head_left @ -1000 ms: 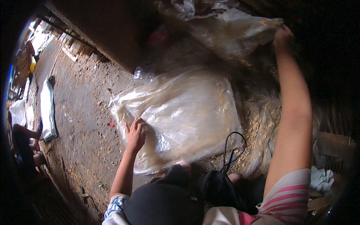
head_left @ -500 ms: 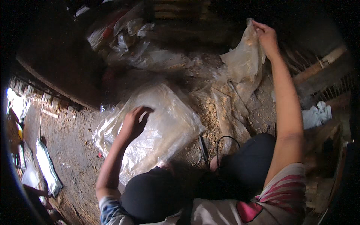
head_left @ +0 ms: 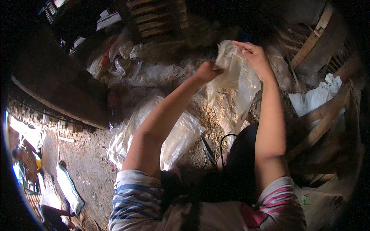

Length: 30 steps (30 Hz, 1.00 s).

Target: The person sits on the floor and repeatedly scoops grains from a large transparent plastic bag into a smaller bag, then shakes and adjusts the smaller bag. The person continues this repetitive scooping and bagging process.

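Note:
A crumpled clear plastic sheet (head_left: 248,86), dusted with yellowish crumbs, hangs in front of me. My right hand (head_left: 254,57) pinches its top edge, index finger stretched along it. At its left edge, my left hand (head_left: 207,72) is closed with curled fingers on the plastic; its fingertips are partly hidden. Below the raised sheet lie loose yellowish crumbs or chips (head_left: 208,115). A second, flattened clear plastic sheet (head_left: 181,133) rests on the ground nearer to me, partly covered by my left forearm.
More crumpled plastic (head_left: 154,73) lies at the back left, beside a large dark panel (head_left: 50,84). A white sack (head_left: 318,94) sits at the right among wooden beams (head_left: 325,115). A long silvery packet (head_left: 69,188) lies on the dirt floor at left. A dark cable (head_left: 222,144) loops by my knee.
My left hand has left the flattened sheet and reached forward to the raised one. My right hand has brought the raised sheet leftward and lower. The view has tilted.

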Each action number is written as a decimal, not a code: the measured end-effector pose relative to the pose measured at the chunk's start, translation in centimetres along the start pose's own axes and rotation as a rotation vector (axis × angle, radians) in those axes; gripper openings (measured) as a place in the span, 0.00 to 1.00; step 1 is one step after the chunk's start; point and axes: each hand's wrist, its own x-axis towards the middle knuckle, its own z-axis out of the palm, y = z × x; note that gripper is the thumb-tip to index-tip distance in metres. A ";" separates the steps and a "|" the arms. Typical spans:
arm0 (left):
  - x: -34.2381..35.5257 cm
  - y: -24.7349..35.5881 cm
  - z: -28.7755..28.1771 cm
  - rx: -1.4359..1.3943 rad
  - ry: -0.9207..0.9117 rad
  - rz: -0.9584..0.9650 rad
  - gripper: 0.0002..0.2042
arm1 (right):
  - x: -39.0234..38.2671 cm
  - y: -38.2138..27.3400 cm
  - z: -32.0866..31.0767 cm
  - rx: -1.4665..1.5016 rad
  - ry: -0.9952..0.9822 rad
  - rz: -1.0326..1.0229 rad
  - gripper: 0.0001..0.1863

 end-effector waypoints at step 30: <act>-2.4 8.2 -4.1 -1.139 -0.059 0.192 0.25 | 1.2 0.6 1.4 -0.006 0.152 -0.244 0.37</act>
